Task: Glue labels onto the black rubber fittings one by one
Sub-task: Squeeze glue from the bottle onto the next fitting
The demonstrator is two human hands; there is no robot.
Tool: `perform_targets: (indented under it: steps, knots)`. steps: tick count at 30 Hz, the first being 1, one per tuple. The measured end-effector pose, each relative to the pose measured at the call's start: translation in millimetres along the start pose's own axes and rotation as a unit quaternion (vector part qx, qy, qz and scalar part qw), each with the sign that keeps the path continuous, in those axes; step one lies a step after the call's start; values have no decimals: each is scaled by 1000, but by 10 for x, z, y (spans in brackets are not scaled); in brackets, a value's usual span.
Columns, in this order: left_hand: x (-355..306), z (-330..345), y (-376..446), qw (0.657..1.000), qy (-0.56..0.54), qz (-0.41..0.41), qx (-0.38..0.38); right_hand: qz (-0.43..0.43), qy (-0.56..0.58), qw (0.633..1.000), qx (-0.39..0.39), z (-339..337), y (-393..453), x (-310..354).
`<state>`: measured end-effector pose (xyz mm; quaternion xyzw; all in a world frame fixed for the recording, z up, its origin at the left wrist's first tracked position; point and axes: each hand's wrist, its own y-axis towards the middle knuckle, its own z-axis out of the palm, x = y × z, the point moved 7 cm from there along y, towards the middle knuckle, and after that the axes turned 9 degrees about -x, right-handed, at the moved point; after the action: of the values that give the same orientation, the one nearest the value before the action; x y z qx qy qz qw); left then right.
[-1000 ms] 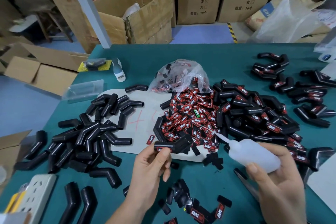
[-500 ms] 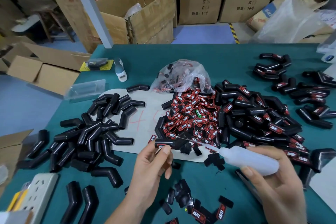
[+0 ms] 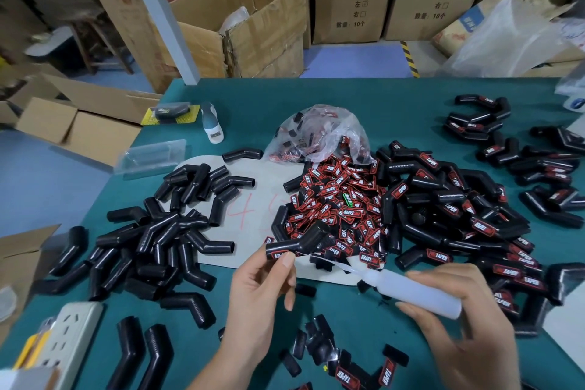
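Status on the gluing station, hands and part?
Left hand pinching fitting, label on. Right hand gripping glue bottle, nozzle tip at the fitting. Nothing between them; label pile just behind.

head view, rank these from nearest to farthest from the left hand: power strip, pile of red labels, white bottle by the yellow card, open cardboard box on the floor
From the left hand:
1. Pile of red labels, just beyond it on the table.
2. Power strip, at the table's near left edge.
3. White bottle, far left of the table beside the yellow card.
4. Open cardboard box, on the floor past the table.
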<state>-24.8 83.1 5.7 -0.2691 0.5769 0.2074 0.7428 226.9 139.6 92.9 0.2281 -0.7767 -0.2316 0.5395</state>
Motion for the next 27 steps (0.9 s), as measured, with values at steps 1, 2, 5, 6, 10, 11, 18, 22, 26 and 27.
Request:
perform_targets:
  steps: [1, 2, 5, 6, 10, 11, 18, 22, 26, 27]
  knots:
    - [-10, -4, 0, 1000, 2, 7, -3, -4, -2, 1000, 2, 6, -7, 9]
    - [-22, -6, -1, 1000, 5, 14, -4, -7, -3, 1000, 4, 9, -7, 16]
    - [-61, 2, -14, 999, 15, 40, -2, 0, -5, 1000, 6, 16, -5, 18]
    - [-74, 7, -19, 999, 17, 46, -2, 0, -4, 1000, 8, 20, 0, 25]
    - [-98, 16, -29, 998, 18, 55, -6, -2, -11, 1000, 6, 23, 4, 32]
    - [-105, 19, -30, 998, 19, 58, -6, -3, -13, 1000, 5, 23, 6, 33]
    - [-159, 29, -39, 997, 29, 73, -10, -6, -14, 1000, 6, 20, 3, 40]
    - [-185, 30, -49, 996, 37, 84, -10, -10, -20, 1000, 2, 21, 2, 42]
    - [-214, 48, -61, 995, 40, 85, -14, -14, -18, 1000, -1, 12, 5, 50]
    - [-220, 53, -64, 995, 42, 86, -16, -15, -18, 1000, -1, 15, 4, 50]
